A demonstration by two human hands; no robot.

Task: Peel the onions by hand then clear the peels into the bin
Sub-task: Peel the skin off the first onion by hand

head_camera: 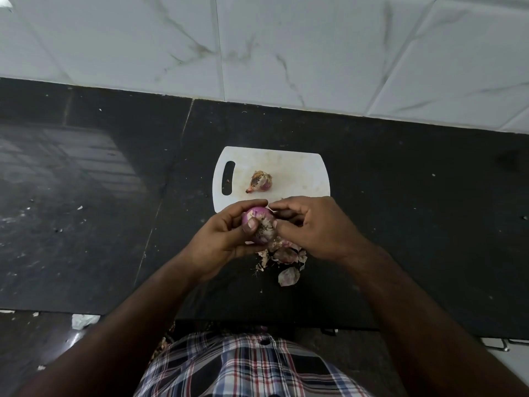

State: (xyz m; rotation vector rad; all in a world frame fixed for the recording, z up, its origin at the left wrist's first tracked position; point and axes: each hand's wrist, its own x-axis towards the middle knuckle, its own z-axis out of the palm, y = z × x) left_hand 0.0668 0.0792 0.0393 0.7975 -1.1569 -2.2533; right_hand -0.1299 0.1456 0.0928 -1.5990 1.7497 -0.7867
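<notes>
My left hand [226,236] grips a red onion [259,224], thumb across it, w/ right hand [312,227] pinching skin at its root end. Peels [286,262] piled on black counter [400,196] just below. 2nd unpeeled onion [260,181] sits on white cutting board [300,173].

No legible text anywhere (no labels, brands, numbers)
</notes>
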